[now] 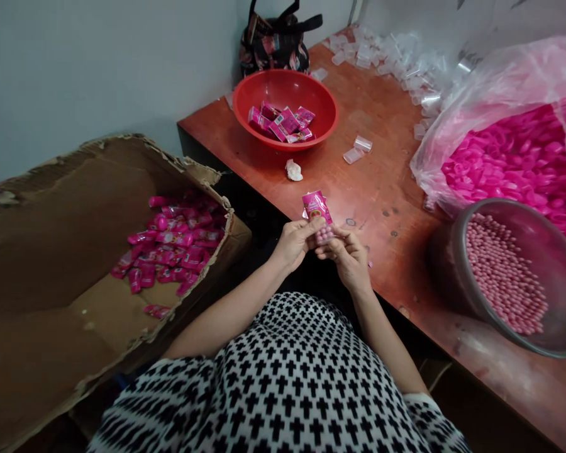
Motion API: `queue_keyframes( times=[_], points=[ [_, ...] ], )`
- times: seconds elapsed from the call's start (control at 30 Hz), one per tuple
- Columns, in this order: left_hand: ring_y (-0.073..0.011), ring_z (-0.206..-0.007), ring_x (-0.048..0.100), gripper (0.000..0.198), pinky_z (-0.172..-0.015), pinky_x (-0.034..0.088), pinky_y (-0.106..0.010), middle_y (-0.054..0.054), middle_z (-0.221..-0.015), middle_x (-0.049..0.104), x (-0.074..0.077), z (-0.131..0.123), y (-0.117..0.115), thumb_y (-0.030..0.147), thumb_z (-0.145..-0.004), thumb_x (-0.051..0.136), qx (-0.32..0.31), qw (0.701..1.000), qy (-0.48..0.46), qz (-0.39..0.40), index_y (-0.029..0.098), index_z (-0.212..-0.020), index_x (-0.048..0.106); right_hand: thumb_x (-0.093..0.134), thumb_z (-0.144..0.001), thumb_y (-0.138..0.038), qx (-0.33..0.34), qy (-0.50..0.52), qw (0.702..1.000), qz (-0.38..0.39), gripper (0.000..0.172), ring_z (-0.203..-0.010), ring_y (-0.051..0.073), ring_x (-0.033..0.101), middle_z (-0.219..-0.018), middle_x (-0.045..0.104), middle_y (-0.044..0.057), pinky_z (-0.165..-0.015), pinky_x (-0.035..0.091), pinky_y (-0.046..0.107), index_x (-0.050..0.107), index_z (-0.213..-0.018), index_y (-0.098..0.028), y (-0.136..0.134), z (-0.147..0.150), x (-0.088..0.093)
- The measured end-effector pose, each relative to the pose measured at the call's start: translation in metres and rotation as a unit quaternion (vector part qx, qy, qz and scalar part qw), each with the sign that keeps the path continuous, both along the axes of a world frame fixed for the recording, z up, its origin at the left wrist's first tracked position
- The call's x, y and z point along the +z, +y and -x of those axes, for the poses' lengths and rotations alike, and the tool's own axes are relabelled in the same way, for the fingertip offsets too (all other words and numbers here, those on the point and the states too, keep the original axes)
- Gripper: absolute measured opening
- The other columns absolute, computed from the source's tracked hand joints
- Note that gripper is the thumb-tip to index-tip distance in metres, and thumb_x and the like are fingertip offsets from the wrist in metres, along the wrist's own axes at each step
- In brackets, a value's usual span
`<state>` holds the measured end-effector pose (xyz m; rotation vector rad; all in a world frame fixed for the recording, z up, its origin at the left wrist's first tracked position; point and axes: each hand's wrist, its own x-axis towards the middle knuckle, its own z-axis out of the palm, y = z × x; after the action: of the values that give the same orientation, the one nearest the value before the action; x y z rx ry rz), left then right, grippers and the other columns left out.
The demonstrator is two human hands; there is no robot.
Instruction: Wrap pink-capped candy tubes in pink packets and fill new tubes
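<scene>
Two hands, the left and the right, share one packet. The bench carries two bowls: one red, holding about seven packets, and one grey, holding hundreds of pink beads. One plastic bag holds hundreds of pink caps. One cardboard box holds dozens of packets, too many to count exactly. Dozens of clear tubes lie heaped together, and two more lie apart. There is one white lump and one handbag.
</scene>
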<state>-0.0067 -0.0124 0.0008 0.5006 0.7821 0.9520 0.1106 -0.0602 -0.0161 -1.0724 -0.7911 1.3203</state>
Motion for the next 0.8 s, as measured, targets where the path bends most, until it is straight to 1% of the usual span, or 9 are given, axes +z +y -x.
queue_keyframes(
  times=[0.17,0.23,0.33,0.4,0.47,0.57,0.6,0.7,0.8],
  points=[
    [-0.0067,-0.048,0.051,0.035,-0.052,0.046,-0.023,0.001,-0.050,0.054,-0.001,-0.001,-0.014,0.037,-0.058,0.083,-0.035,0.999,0.004,-0.024,0.009,-0.055,0.062,0.076,-0.070,-0.038,-0.035,-0.010,0.999,0.005,0.031,-0.046,0.011,0.063,-0.060,0.066,-0.007,-0.045,0.055,0.022,0.052,-0.083,-0.022,0.006,0.005,0.002],
    [-0.0087,-0.052,0.055,0.035,-0.056,0.048,-0.024,-0.001,-0.055,0.060,0.004,0.006,-0.016,0.039,-0.059,0.082,-0.017,0.999,0.005,-0.031,0.010,-0.059,0.064,0.075,-0.072,-0.036,-0.018,-0.009,1.000,-0.001,0.029,-0.046,0.010,0.063,-0.061,0.067,-0.006,-0.046,0.054,0.021,0.053,-0.082,-0.021,0.010,0.008,0.006],
    [-0.0173,-0.075,0.067,0.041,-0.071,0.053,-0.030,-0.008,-0.082,0.072,0.019,0.032,-0.009,0.050,-0.062,0.078,0.104,0.993,0.014,-0.058,0.013,-0.076,0.068,0.072,-0.076,-0.037,0.008,-0.019,1.000,-0.020,0.027,-0.052,0.011,0.066,-0.068,0.071,-0.003,-0.049,0.055,0.021,0.055,-0.089,-0.021,0.014,0.007,0.011],
    [-0.0210,-0.095,0.067,0.052,-0.084,0.053,-0.032,-0.009,-0.099,0.072,0.027,0.052,0.002,0.065,-0.069,0.065,0.221,0.969,0.038,-0.099,0.018,-0.092,0.069,0.068,-0.079,-0.039,-0.004,-0.034,0.999,-0.028,0.027,-0.053,0.011,0.066,-0.071,0.071,-0.002,-0.049,0.054,0.021,0.055,-0.092,-0.020,0.014,0.000,0.012],
    [-0.0221,-0.105,0.065,0.060,-0.092,0.050,-0.035,-0.010,-0.109,0.071,0.026,0.064,0.015,0.070,-0.075,0.054,0.272,0.949,0.090,-0.134,0.021,-0.109,0.065,0.066,-0.080,-0.042,-0.031,-0.054,0.998,-0.026,0.027,-0.051,0.010,0.064,-0.069,0.070,-0.002,-0.047,0.052,0.020,0.055,-0.092,-0.020,0.015,-0.010,0.010],
    [-0.0251,-0.113,0.061,0.059,-0.102,0.043,-0.041,-0.009,-0.120,0.067,0.003,0.057,0.034,0.061,-0.074,0.062,0.210,0.927,0.233,-0.205,0.024,-0.120,0.062,0.065,-0.080,-0.044,-0.051,-0.090,0.995,-0.016,0.028,-0.050,0.009,0.063,-0.066,0.068,-0.003,-0.046,0.051,0.020,0.056,-0.088,-0.020,0.018,-0.020,0.008],
    [-0.0263,-0.121,0.056,0.055,-0.107,0.038,-0.044,-0.009,-0.125,0.064,-0.008,0.050,0.040,0.055,-0.074,0.067,0.157,0.907,0.298,-0.253,0.023,-0.118,0.063,0.066,-0.080,-0.044,-0.048,-0.101,0.994,-0.012,0.028,-0.049,0.009,0.062,-0.065,0.068,-0.003,-0.045,0.051,0.020,0.056,-0.087,-0.019,0.019,-0.021,0.007],
    [-0.0302,-0.135,0.040,0.041,-0.117,0.016,-0.050,-0.009,-0.131,0.059,-0.036,0.025,0.051,0.038,-0.073,0.073,0.049,0.808,0.451,-0.376,0.021,-0.109,0.069,0.067,-0.078,-0.045,-0.029,-0.132,0.991,0.002,0.028,-0.047,0.009,0.061,-0.064,0.068,-0.003,-0.045,0.050,0.019,0.057,-0.082,-0.019,0.021,-0.020,0.010],
    [-0.0307,-0.139,0.034,0.025,-0.118,0.005,-0.052,-0.006,-0.130,0.060,-0.050,0.012,0.057,0.029,-0.077,0.069,0.027,0.756,0.509,-0.410,0.024,-0.101,0.072,0.068,-0.077,-0.045,-0.014,-0.154,0.988,0.014,0.028,-0.048,0.009,0.060,-0.063,0.067,-0.003,-0.046,0.050,0.019,0.058,-0.079,-0.019,0.023,-0.020,0.012]
  ],
)
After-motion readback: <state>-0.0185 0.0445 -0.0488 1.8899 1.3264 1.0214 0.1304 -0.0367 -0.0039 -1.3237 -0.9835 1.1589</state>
